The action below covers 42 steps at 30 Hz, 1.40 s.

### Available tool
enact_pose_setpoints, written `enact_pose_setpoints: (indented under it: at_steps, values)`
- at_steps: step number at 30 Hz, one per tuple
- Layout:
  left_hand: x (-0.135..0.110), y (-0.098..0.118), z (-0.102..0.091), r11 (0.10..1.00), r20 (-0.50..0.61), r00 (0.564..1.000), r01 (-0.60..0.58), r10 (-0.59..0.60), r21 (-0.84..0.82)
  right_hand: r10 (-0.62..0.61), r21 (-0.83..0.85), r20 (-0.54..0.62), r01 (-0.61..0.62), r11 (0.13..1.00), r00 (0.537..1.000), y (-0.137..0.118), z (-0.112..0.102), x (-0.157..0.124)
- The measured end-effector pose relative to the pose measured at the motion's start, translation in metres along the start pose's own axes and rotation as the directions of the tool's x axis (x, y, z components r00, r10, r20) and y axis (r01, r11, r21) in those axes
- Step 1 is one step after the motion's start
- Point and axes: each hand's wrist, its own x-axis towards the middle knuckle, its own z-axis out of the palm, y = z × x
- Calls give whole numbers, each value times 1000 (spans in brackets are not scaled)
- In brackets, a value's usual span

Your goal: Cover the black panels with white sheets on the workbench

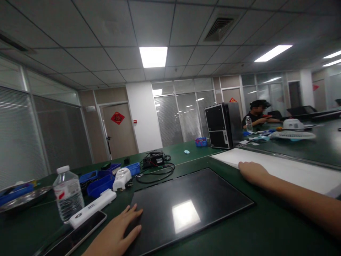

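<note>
A flat black screen panel (194, 202) lies on the green table in front of me, reflecting a ceiling light. My left hand (121, 227) rests at its left edge, fingers spread and fingertips touching the dark surface. Off to the right lies a large white sheet (287, 172). My right hand (253, 172) is at the near left edge of this sheet, its fingers curled together on the edge; the fingertips are partly hidden.
Left of the panel are a water bottle (68, 195), a white power strip (93, 208), a phone (77, 234) and blue bins (101, 185). Behind it lie a black adapter with cables (154, 160) and a computer tower (222, 124). A person (258, 115) sits farther right, beyond a white fan (293, 135).
</note>
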Motion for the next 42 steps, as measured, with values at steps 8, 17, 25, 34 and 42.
enact_pose_setpoints:
  at_steps: [8,17,25,34,42]
  values:
    - [1,2,4,993,41,993,113,-111,-34,-281,34,-193,293,956,940,-62,-53,-33]
    - [0,-13,13,995,-18,997,67,-69,-78,-865,588,10,697,411,502,-133,-85,-106]
    - [8,-30,20,999,5,1000,7,-7,-52,-915,607,-11,730,315,404,-139,-90,-108]
    - [11,-12,15,981,-84,986,127,-141,-145,-452,197,-187,484,852,872,-55,-19,-18]
    - [12,-18,16,992,47,998,51,-45,-116,123,56,134,-131,990,983,36,28,19]
